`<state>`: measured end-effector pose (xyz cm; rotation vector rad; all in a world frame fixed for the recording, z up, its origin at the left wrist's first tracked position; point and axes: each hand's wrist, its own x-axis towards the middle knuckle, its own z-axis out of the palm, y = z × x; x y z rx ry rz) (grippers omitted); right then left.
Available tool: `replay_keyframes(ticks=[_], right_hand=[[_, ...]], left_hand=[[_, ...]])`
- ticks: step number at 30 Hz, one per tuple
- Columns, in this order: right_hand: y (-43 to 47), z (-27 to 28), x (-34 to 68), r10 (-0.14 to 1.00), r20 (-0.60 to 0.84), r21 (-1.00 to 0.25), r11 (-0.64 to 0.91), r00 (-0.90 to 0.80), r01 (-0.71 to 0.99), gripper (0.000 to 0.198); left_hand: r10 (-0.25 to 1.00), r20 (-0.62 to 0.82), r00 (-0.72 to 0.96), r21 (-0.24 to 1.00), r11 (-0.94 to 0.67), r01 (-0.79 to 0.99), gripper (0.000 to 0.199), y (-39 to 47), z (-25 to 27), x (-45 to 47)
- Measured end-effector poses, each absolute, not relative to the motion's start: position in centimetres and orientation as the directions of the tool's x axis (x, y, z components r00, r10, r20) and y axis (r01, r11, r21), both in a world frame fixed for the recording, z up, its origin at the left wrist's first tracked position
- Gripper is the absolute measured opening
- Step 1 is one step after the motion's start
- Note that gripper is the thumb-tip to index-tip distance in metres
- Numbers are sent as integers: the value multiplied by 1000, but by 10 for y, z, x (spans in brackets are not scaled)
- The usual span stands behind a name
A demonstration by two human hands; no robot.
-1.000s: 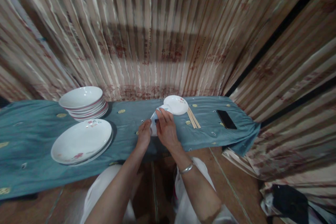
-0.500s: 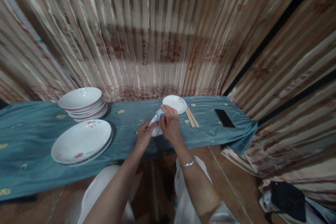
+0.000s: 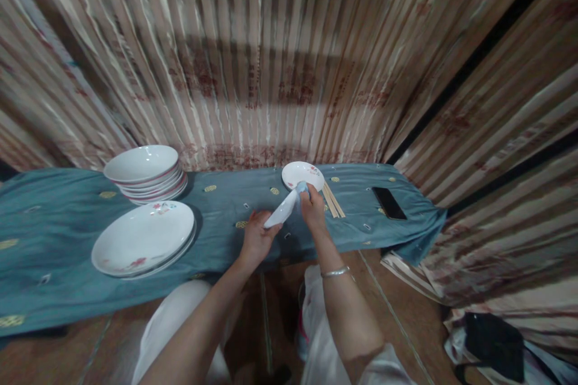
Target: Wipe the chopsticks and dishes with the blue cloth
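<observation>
My left hand is closed on the near left end of a small white plate, seen tilted and nearly edge-on above the table. At the plate's far right end, my right hand pinches a light blue cloth against the rim. The right fingers hide part of that cloth. Just beyond the hands lies a white saucer with a red flower print. Several wooden chopsticks rest beside it, to the right of my right hand.
A blue-green cloth covers the long table. Stacked white bowls stand at the back left, with large oval plates in front. A black phone lies at the right. Pleated curtains hang behind; a black bag is at lower right.
The held plate has turned more edge-on. My right hand and the cloth have moved right to its far end, and my left hand has turned around the near end.
</observation>
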<state>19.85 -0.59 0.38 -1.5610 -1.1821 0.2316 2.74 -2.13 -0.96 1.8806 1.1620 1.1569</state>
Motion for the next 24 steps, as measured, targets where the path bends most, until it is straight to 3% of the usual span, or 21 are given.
replay_keyframes(ticks=[2,5,10,16,24], right_hand=[[-5,0,201,795,367,-877,122,483,465,35],[-3,-6,202,831,316,-913,135,458,385,35],[0,-17,200,854,320,-889,120,411,442,36],[2,-28,201,887,266,-841,22,378,540,28],[0,-37,201,926,196,-703,-97,324,705,34]], left_hand=[[867,392,308,758,-494,427,3,-21,-11,25],[825,422,377,649,-565,510,16,-18,-17,21],[781,431,452,519,-624,584,28,-15,-25,17],[778,356,517,471,-627,621,23,-16,-29,14],[788,225,574,461,-605,649,27,-24,-36,10]])
